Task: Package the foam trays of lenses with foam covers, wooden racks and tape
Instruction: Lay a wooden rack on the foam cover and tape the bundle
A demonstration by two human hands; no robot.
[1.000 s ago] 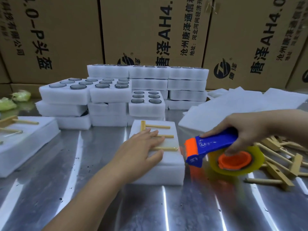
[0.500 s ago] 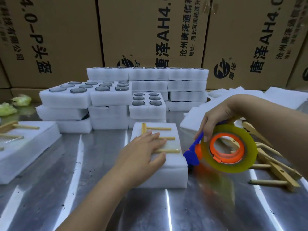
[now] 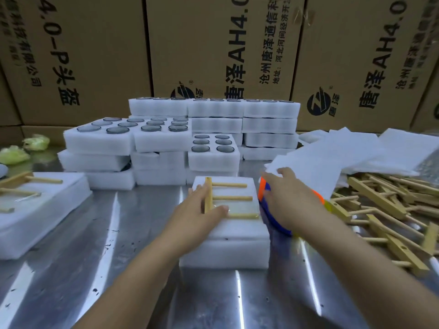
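The foam tray (image 3: pixel 225 254) being packed lies in the middle of the metal table (image 3: pixel 114 257), near the person, with a foam cover (image 3: pixel 240 227) on top of it. A wooden rack (image 3: pixel 229 185) lies flat on the cover, its long bar at the left and its three pegs pointing to the right. A shiny strip, probably tape, crosses the cover at the nearest peg, but the view is not sharp enough to be sure.

The left hand (image 3: pixel 198 210) presses down on the bar of the rack with straight fingers, and its thumb rests on the cover. The right hand (image 3: pixel 286 203) is at the right edge of the tray and holds a blue and orange tape dispenser (image 3: pixel 273 223). The hand hides most of it, and the fingers seem to be wrapped over the top. The dispenser touches the right side of the tray.

Beyond the tray, on the far side of the table, stand stacks of foam trays (image 3: pixel 164 143) with round lenses (image 3: pixel 209 148) in their holes. To the far right lies a loose pile of foam sheets (image 3: pixel 332 157), and nearer on the right a heap of wooden racks (image 3: pixel 380 205). At the left edge lies another covered tray (image 3: pixel 35 224) with a rack on it. Cardboard boxes (image 3: pixel 213 43) form a wall behind everything.
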